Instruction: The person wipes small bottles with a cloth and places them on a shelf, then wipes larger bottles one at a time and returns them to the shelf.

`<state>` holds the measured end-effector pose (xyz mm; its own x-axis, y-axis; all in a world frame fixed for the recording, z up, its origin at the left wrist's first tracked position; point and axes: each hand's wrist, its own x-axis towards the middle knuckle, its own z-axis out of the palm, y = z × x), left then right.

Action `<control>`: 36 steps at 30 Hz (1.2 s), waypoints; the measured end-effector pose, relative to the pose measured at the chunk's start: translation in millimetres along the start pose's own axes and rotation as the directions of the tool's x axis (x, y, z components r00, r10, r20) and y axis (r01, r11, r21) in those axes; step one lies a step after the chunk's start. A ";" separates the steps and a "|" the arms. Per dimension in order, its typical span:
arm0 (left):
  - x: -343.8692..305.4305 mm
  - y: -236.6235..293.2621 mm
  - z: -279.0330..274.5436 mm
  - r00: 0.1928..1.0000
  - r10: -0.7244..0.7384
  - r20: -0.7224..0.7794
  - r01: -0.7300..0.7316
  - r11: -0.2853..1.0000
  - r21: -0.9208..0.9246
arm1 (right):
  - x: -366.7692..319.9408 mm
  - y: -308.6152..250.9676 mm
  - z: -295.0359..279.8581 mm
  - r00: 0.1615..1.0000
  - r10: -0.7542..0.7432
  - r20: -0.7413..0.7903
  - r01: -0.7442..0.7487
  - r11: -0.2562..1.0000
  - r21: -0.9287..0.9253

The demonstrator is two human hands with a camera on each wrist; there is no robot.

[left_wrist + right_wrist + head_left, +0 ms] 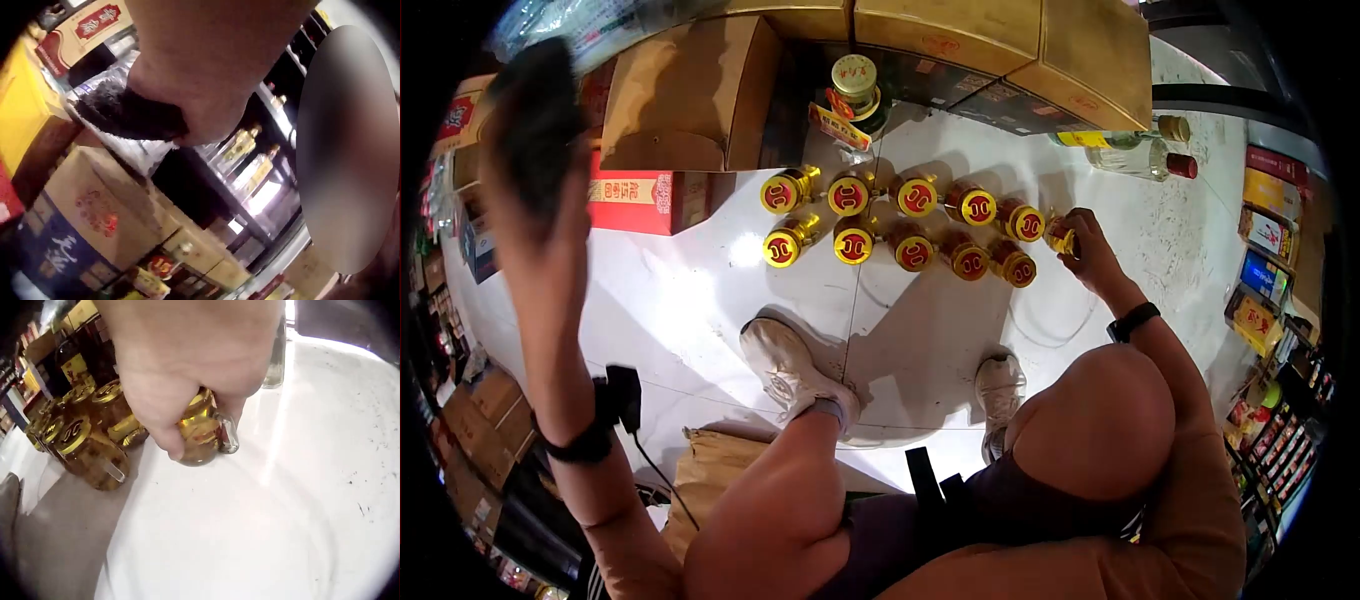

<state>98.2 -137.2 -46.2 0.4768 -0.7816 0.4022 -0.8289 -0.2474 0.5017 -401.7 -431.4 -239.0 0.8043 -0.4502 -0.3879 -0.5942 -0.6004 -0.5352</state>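
The right hand (1088, 250) grips a small glass jar (1060, 236) with a gold lid at the right end of the upper of two rows of jars (915, 197). In the right wrist view the fingers curl round this handled jar (200, 434), low at the white floor, beside the other jars (94, 453). Raised at the left, the left hand (545, 240) holds a dark, blurred object (540, 125). In the left wrist view the left hand (194, 106) has its fingers round that dark object (128, 112).
Behind the jars stand cardboard boxes (675, 95), gold boxes (945, 35) and a larger jar (856, 90). A red box (635, 203) is at the left. Clear bottles (1140, 158) lie at the upper right. Two shoes (785, 365) are on the floor in front.
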 end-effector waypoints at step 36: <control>-105.2 113.9 -22.2 0.622 -0.626 0.470 0.681 0.137 -0.719 | 27.6 -114.2 -182.2 0.801 0.270 -0.534 0.002 0.891 0.454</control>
<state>-39.9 -70.4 -14.3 0.6784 -0.6005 -0.4234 0.4214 -0.1542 0.8937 -313.1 -495.7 -51.9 0.4791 -0.8761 -0.0543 -0.5244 -0.2360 -0.8181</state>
